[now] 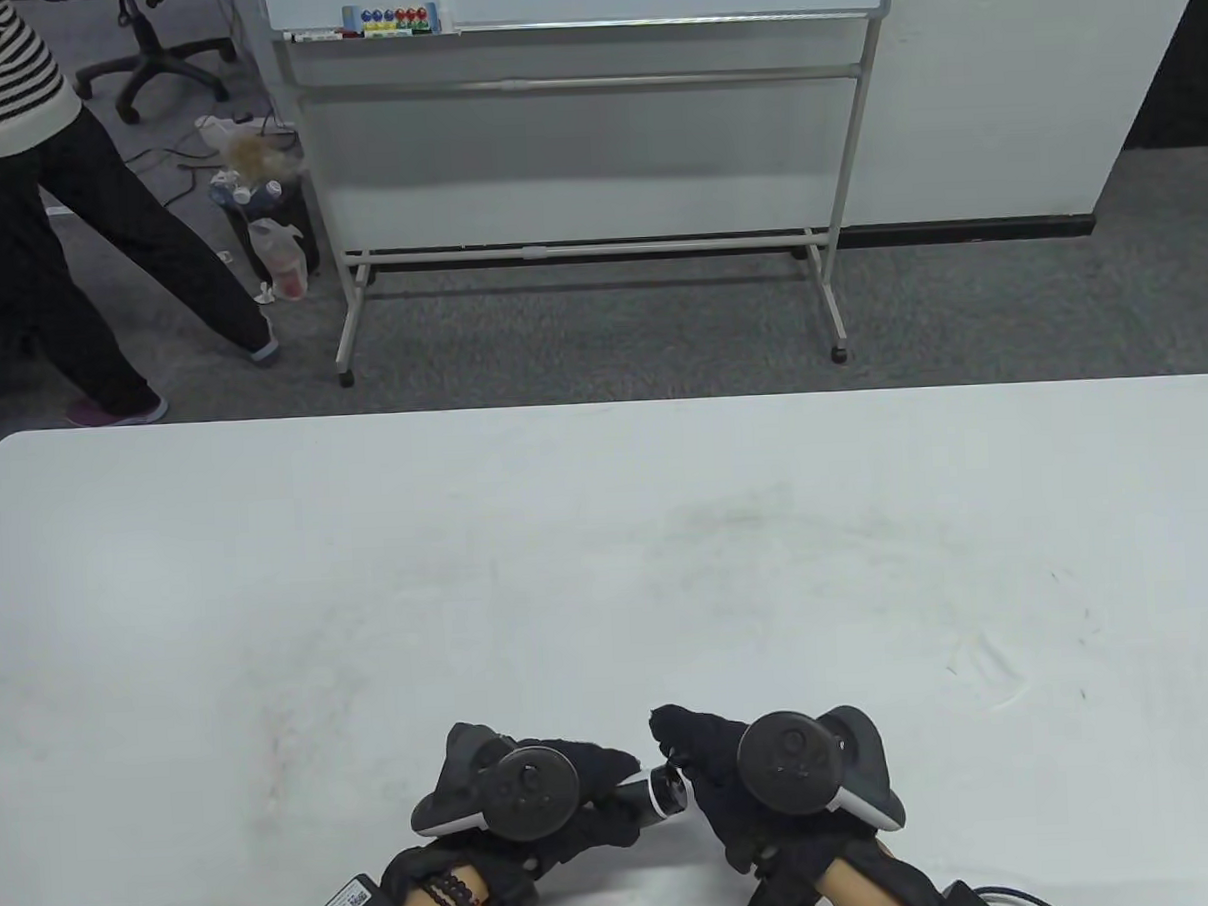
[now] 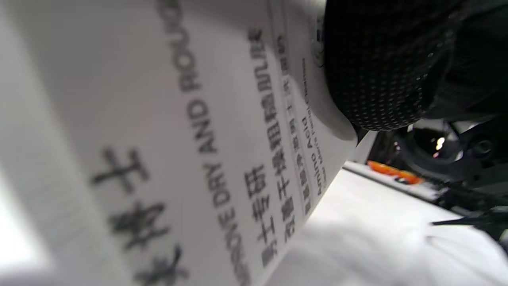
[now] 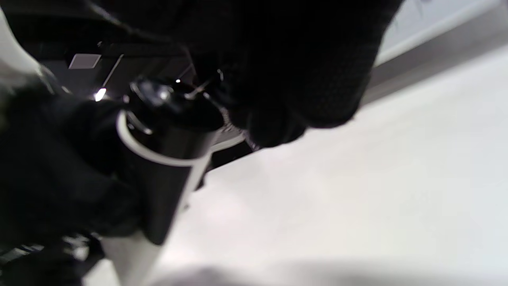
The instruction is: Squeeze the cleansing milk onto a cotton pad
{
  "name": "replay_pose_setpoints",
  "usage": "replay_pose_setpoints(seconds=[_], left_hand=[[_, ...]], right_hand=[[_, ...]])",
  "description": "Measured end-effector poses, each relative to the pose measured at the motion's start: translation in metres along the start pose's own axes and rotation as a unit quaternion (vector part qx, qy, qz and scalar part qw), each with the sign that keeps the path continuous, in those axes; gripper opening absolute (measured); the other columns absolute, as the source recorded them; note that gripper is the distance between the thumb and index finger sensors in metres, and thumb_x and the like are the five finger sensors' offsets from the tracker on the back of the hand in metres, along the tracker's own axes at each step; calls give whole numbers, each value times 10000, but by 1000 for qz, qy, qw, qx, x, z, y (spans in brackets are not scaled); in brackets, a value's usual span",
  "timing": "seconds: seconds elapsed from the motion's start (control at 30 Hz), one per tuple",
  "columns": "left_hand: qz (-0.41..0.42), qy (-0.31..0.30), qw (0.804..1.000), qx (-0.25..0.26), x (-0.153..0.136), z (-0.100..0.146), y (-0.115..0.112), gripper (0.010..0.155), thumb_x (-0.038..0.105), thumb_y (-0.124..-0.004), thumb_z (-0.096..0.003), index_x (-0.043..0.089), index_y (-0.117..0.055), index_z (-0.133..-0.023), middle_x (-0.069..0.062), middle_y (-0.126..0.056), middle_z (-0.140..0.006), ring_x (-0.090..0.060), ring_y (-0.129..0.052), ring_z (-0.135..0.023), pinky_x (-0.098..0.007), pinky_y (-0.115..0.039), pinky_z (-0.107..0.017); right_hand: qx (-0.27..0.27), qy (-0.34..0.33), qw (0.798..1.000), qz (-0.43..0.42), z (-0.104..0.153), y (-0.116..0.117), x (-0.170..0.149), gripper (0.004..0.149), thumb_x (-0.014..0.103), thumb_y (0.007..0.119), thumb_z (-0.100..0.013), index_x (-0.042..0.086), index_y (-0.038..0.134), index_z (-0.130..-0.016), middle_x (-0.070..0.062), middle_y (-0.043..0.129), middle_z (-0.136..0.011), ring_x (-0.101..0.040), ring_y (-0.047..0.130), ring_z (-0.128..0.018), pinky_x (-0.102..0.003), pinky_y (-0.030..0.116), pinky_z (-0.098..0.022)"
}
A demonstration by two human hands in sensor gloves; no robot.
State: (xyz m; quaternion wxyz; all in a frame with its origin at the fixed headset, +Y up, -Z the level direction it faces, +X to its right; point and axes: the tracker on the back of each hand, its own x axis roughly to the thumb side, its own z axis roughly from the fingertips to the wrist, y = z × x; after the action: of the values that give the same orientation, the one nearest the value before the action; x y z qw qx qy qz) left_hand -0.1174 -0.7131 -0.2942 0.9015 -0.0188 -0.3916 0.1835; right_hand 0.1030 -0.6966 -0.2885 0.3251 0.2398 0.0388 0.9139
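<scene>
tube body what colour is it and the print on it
White tube with dark grey lettering, clearest in the left wrist view.

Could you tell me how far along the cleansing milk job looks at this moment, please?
Early stage. Done: the left hand already holds the cleansing milk tube near the table's front edge. In hand: the right hand has its fingers at the tube's dark cap, apparently working on it; whether it is loosened is unclear. Left: no cotton pad shows in any view, and no milk has been squeezed out.

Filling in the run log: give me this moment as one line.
left hand: grips white tube | right hand: fingers at tube's dark cap | cotton pad: not visible | table: white
</scene>
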Motion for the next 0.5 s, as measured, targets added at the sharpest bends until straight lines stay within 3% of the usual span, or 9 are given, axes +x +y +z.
replay_pose_setpoints(seconds=[0.07,0.1,0.27,0.4,0.5], left_hand=[[20,-6,999,-32,-2,-1,-2,537,504,-918,-365,173,-875,-785,-23,-1028,-580,-173,-1053,-418,-411,-914,-366],[27,-7,999,-24,-2,-2,-2,526,504,-921,-363,180,-880,-776,-17,-1030,-582,-170,-1055,-425,-412,-915,-374],[38,4,999,-3,-9,-2,0,524,509,-921,-363,189,-875,-775,-7,-1028,-592,-165,-1057,-442,-412,-916,-393],[59,27,998,28,-20,4,8,530,509,-921,-365,186,-870,-781,-10,-1025,-599,-170,-1055,-449,-418,-913,-398],[68,37,996,53,-26,7,14,532,515,-918,-366,190,-867,-784,-8,-1024,-602,-167,-1055,-450,-418,-913,-401]], right_hand=[[7,15,999,-52,-3,2,-12,534,248,687,-460,220,708,-993,-78,885,-952,-274,1023,-770,-397,887,-535],[9,26,997,-74,-5,4,-19,535,249,691,-460,236,707,-994,-67,869,-971,-274,996,-819,-428,854,-567],[-12,57,997,-57,-7,-5,-45,617,383,727,-448,233,643,-1041,-61,782,-1047,-316,852,-963,-503,743,-654],[-98,114,987,54,4,-49,-62,611,393,782,-438,242,687,-1023,-54,794,-1041,-328,837,-969,-528,718,-665],[-164,202,942,211,10,-89,-86,610,401,815,-427,259,704,-1011,-42,815,-1018,-313,864,-934,-496,748,-642]])
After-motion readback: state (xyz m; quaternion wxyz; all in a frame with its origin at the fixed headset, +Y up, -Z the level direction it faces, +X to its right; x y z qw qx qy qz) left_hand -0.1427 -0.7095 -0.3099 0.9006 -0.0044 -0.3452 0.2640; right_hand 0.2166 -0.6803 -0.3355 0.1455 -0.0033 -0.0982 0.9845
